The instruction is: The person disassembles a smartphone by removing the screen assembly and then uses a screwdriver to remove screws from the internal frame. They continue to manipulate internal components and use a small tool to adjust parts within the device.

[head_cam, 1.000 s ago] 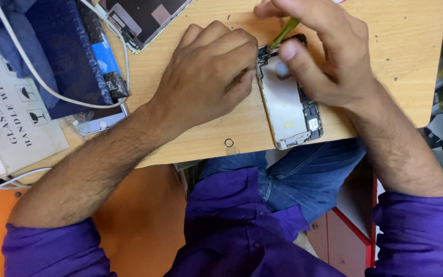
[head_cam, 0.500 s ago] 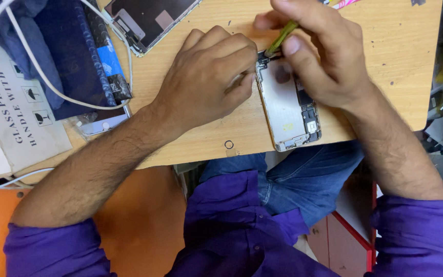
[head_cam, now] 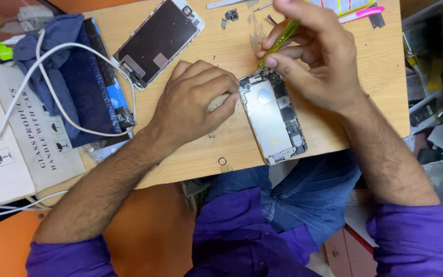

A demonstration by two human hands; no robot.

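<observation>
An opened phone body [head_cam: 273,120] with bare circuit parts lies on the wooden table [head_cam: 375,92] near its front edge. My left hand [head_cam: 193,105] rests flat beside it, fingertips pressing the phone's left edge. My right hand [head_cam: 316,56] grips a yellow-green screwdriver [head_cam: 279,43] whose tip meets the phone's top end. The detached phone screen [head_cam: 157,41] lies face down at the table's far left.
A dark blue cloth [head_cam: 73,77] with a white cable [head_cam: 52,92] over it lies at the left, next to a white cardboard box [head_cam: 16,138]. Small screws and metal parts [head_cam: 232,14] sit at the far edge, near a pink tool [head_cam: 362,13].
The view has shifted, so the whole table sits lower and more of its far edge shows. My right hand has lifted slightly, exposing more of the phone's top end and the screwdriver.
</observation>
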